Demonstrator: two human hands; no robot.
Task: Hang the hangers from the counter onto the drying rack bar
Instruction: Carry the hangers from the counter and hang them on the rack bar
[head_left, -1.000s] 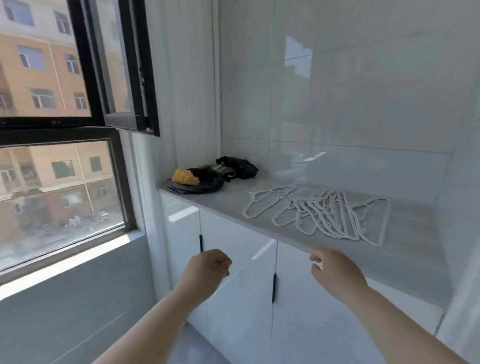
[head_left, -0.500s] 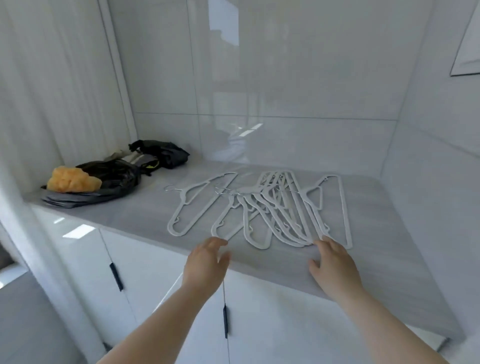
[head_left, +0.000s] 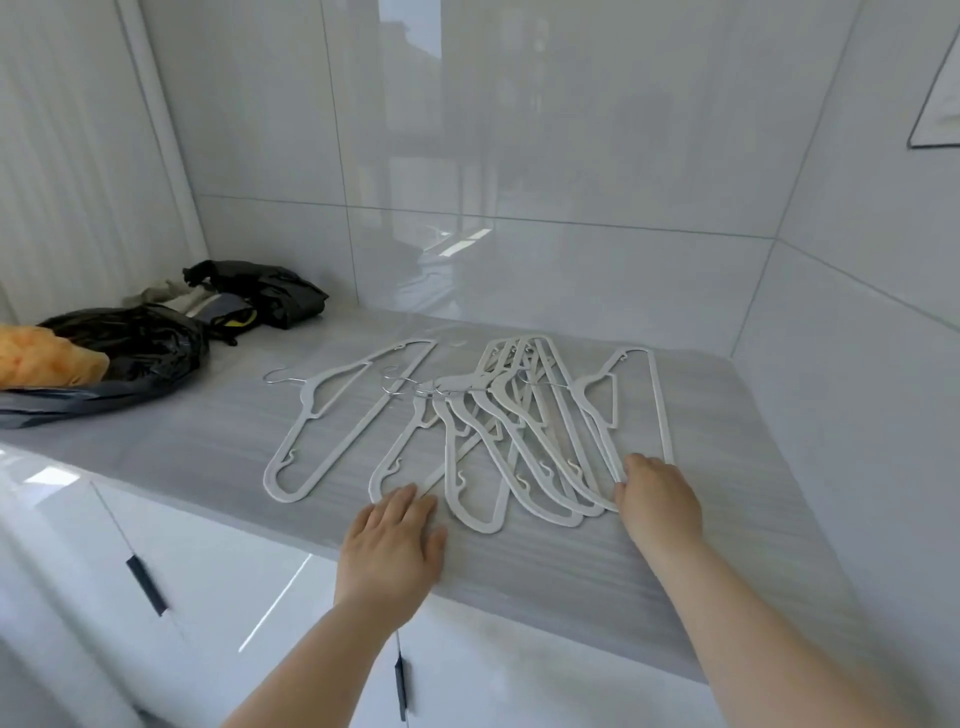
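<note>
Several white plastic hangers (head_left: 511, 415) with metal hooks lie fanned out flat on the grey counter (head_left: 197, 441). One hanger (head_left: 332, 415) lies apart at the left of the pile. My left hand (head_left: 395, 540) lies flat on the counter near its front edge, fingertips at the near end of a hanger. My right hand (head_left: 657, 499) reaches the near ends of the rightmost hangers (head_left: 623, 410), fingers bent down onto them; whether it holds one is unclear. No drying rack bar is in view.
Black plastic bags (head_left: 124, 353) with an orange object (head_left: 47, 358) and a dark bundle (head_left: 265, 296) sit at the counter's left end. Glossy tiled walls close off the back and right. White cabinet doors (head_left: 218, 587) with dark handles are below.
The view turned from the window to the counter and drew closer. Both hands moved forward from in front of the cabinets onto the counter, reaching the near ends of the hangers.
</note>
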